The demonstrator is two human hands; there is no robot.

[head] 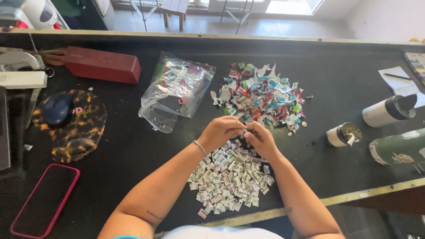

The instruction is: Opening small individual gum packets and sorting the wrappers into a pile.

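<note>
Head view: left hand (220, 131) and right hand (261, 138) meet, both pinching small paper piece (244, 132); folded pile (228, 179) directly below, nearer body.

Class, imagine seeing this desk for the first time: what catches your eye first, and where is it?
Two hands, the left hand and right hand, meet mid-table over a pale pile of small folded papers. Just beyond lies a heap of colourful torn scraps, with a clear plastic bag to its left.
</note>
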